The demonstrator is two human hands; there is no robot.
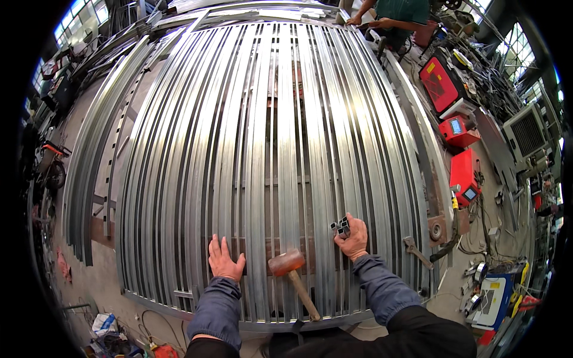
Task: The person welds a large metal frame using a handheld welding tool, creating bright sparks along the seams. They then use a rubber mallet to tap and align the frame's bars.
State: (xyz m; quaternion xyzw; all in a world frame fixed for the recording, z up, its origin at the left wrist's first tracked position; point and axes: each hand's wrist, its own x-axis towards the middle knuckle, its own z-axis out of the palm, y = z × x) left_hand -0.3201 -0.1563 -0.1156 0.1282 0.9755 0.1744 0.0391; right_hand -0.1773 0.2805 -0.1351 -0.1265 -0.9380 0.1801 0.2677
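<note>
A wide frame of long silvery metal bars [256, 149] lies before me, the bars running away from me with narrow gaps between them. My left hand [224, 261] rests on the bars left of the middle, fingers spread and holding nothing. Further right, my right hand [353, 238] is closed around a small bunch of short square metal tubes [341, 227], their hollow ends showing, just above the bars. Between my hands a mallet [287, 262] with a worn reddish head and a wooden handle lies on the bars, handle toward me.
A hammer-like metal tool [418, 253] lies at the right edge of the frame. Beyond are red machines [464, 176] and cables. Loose long metal profiles [104, 137] lie on the left. A co-worker in a green shirt [401, 12] has hands at the frame's far right corner.
</note>
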